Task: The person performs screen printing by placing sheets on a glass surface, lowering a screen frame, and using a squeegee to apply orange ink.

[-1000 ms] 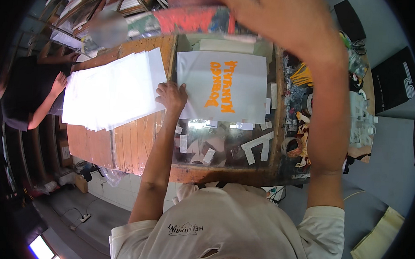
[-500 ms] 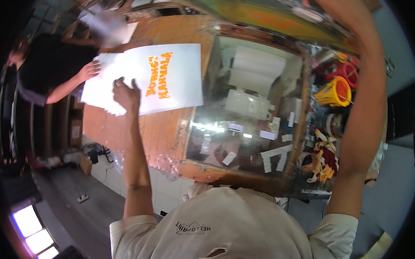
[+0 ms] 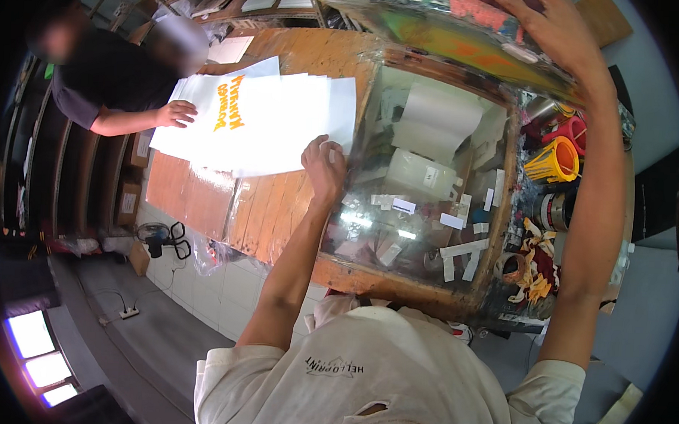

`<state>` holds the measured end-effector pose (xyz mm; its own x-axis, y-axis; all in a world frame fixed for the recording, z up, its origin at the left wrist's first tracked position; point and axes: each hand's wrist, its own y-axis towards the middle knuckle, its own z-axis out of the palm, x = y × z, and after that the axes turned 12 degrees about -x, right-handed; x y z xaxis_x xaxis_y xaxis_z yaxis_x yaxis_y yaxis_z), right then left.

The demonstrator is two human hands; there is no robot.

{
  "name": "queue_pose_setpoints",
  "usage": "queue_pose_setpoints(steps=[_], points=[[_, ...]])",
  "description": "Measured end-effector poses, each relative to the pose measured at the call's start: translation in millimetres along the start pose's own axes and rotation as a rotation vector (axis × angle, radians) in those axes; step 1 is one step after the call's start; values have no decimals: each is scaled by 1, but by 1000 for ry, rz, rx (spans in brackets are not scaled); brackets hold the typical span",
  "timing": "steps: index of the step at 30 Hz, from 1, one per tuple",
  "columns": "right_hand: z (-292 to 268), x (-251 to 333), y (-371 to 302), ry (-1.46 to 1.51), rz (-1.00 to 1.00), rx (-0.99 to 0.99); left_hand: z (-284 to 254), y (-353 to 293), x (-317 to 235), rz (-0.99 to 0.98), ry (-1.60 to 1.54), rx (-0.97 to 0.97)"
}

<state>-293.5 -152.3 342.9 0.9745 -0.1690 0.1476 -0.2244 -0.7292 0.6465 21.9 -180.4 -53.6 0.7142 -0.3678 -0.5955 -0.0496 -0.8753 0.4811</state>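
My left hand (image 3: pixel 326 167) is at the lower right edge of a stack of white paper sheets (image 3: pixel 298 117), its fingers curled in a pinch on the edge of a sheet. Beside that stack, on the left, lies a white sheet with orange lettering (image 3: pixel 200 136). A co-worker's hand (image 3: pixel 177 114) rests on this printed sheet. At the upper right, my right hand (image 3: pixel 548 29) grips the edge of a tilted, raised printing screen frame (image 3: pixel 435 40); some of its fingertips are cut off by the picture's top edge.
A glass panel (image 3: pixel 353 250) in a wooden frame, bearing paper and tape pieces, fills the table's middle. A yellow tub (image 3: pixel 554 161), a metal can (image 3: pixel 555 210) and crumpled stained rags (image 3: pixel 536 264) crowd the right side. The wooden table (image 3: pixel 268 217) extends left.
My left hand has moved right, from the printed sheet to the right edge of the paper stack. The orange-lettered sheet lies further left, near the co-worker. My right hand stays at the frame.
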Motion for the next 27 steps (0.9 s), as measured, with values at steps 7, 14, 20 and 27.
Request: queue_pose_setpoints(steps=[7,14,20,27], points=[[-13,5,1,63,109,251,43,-43,-51,146,182,308],[-7,-24,11,152,-18,377,107,-69,-115,495,97,427],[19,-37,34,-254,-662,273,121,-89,-154,564,92,473],[13,-35,21,-59,-344,201,70,-117,-159,385,130,575]])
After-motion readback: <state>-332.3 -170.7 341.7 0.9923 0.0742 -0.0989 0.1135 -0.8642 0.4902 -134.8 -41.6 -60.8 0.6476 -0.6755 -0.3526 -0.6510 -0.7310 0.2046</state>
